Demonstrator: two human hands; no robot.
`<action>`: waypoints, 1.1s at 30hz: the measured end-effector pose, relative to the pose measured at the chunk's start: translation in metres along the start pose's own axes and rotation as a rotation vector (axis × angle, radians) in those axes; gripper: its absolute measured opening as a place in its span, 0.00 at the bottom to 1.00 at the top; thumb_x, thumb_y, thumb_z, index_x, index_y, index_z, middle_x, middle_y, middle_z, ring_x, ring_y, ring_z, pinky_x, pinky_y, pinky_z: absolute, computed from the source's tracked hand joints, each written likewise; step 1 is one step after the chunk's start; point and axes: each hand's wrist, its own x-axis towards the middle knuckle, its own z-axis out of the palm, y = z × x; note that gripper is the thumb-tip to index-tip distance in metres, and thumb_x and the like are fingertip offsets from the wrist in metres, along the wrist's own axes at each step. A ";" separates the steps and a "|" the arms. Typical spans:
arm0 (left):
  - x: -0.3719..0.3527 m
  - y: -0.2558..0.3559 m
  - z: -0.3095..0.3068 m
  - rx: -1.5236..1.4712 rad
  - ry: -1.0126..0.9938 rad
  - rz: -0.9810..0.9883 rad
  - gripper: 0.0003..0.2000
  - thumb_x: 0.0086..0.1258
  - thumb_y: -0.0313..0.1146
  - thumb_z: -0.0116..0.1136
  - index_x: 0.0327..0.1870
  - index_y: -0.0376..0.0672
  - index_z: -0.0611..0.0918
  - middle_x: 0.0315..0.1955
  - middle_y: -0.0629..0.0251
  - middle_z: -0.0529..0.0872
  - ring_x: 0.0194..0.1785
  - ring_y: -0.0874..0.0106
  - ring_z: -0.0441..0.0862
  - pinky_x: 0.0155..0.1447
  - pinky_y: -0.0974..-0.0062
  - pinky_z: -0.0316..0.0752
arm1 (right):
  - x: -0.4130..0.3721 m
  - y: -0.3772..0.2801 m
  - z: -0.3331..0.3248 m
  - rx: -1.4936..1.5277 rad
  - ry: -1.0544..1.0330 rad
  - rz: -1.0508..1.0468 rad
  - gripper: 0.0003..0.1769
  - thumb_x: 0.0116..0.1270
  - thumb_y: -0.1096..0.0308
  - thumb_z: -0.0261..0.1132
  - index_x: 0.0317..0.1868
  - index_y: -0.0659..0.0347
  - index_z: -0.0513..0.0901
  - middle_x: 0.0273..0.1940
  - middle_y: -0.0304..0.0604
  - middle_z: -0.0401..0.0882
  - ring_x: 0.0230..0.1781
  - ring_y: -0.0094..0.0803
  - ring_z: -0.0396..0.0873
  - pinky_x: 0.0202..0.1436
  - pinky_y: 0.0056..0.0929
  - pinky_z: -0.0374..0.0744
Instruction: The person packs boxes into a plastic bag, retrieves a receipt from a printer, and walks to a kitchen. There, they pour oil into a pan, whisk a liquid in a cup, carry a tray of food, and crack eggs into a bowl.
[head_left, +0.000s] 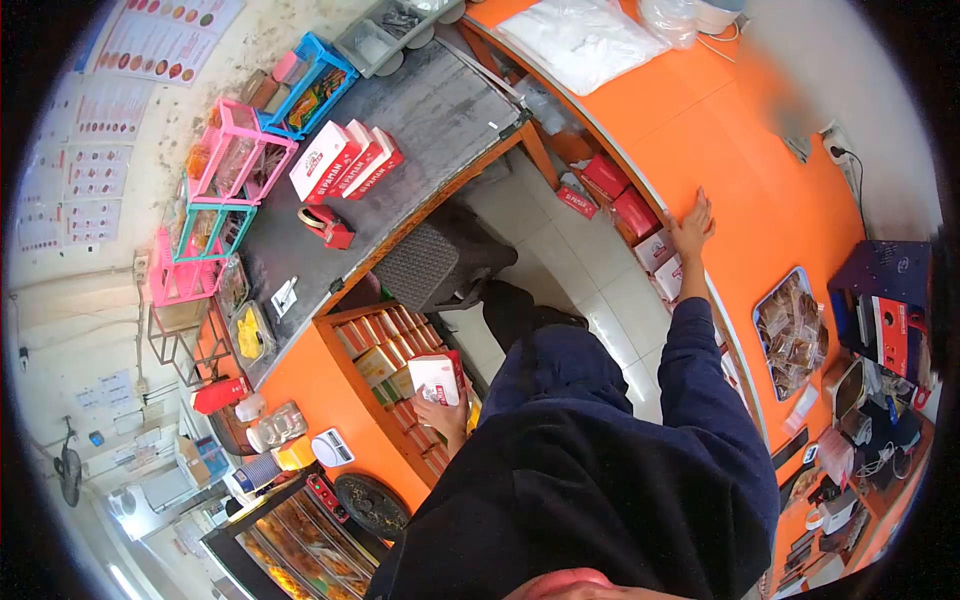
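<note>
A red and white box (pixel 437 379) is in my left hand (pixel 441 415), with the fingers round its lower edge, in front of a shelf (pixel 375 345) packed with similar boxes. My right hand (pixel 691 226) rests on the orange counter (pixel 745 170) near its inner edge, fingers spread and nothing in them. Below that counter, red and white boxes (pixel 634 214) stand in a row on a lower shelf. On the dark worktop (pixel 420 120), more red and white boxes (pixel 345 160) stand together beside a red tape dispenser (pixel 326 227).
A dark woven stool (pixel 425 262) stands between the counters. Pink and blue racks (pixel 240 150) line the wall. At the right lies a tray of packets (pixel 791 330). White plastic bags (pixel 580 42) lie at the top. A scale (pixel 332 447) sits at the lower left.
</note>
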 end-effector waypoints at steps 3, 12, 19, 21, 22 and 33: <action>0.003 0.017 -0.003 0.024 -0.030 -0.046 0.47 0.40 0.58 0.70 0.60 0.41 0.64 0.55 0.52 0.66 0.62 0.51 0.60 0.62 0.49 0.52 | 0.002 -0.001 -0.002 -0.019 -0.001 -0.015 0.53 0.55 0.36 0.61 0.73 0.53 0.46 0.73 0.40 0.48 0.74 0.38 0.42 0.69 0.57 0.40; -0.039 -0.017 -0.007 0.004 0.029 -0.157 0.46 0.39 0.52 0.72 0.61 0.44 0.64 0.57 0.52 0.66 0.62 0.52 0.60 0.62 0.50 0.53 | 0.005 0.012 0.008 0.091 -0.007 -0.077 0.54 0.55 0.38 0.62 0.73 0.55 0.45 0.73 0.40 0.49 0.74 0.39 0.42 0.68 0.59 0.40; -0.030 -0.033 -0.019 0.011 0.010 -0.177 0.44 0.40 0.52 0.69 0.60 0.45 0.64 0.57 0.53 0.66 0.62 0.53 0.61 0.59 0.51 0.54 | 0.006 0.017 0.026 0.143 0.026 -0.099 0.57 0.52 0.38 0.66 0.73 0.58 0.46 0.71 0.51 0.49 0.73 0.45 0.45 0.69 0.60 0.40; -0.022 -0.037 -0.018 0.039 0.046 -0.144 0.43 0.40 0.51 0.70 0.60 0.45 0.64 0.57 0.52 0.66 0.62 0.53 0.60 0.59 0.51 0.53 | 0.015 0.021 0.024 0.231 0.063 -0.219 0.58 0.51 0.40 0.67 0.73 0.59 0.46 0.71 0.54 0.49 0.72 0.48 0.46 0.70 0.57 0.41; -0.016 -0.039 -0.020 0.004 0.030 -0.153 0.43 0.40 0.51 0.70 0.60 0.45 0.65 0.57 0.52 0.65 0.62 0.53 0.60 0.60 0.50 0.53 | 0.016 0.019 0.021 0.274 0.020 -0.217 0.55 0.53 0.50 0.69 0.72 0.61 0.45 0.71 0.57 0.46 0.72 0.47 0.48 0.69 0.50 0.51; 0.087 0.011 -0.068 -0.003 -0.023 -0.138 0.42 0.41 0.47 0.70 0.62 0.49 0.65 0.55 0.48 0.66 0.61 0.51 0.61 0.63 0.47 0.51 | -0.161 -0.324 -0.002 0.840 -1.429 -0.436 0.11 0.64 0.68 0.56 0.39 0.62 0.83 0.35 0.41 0.83 0.41 0.32 0.80 0.47 0.29 0.75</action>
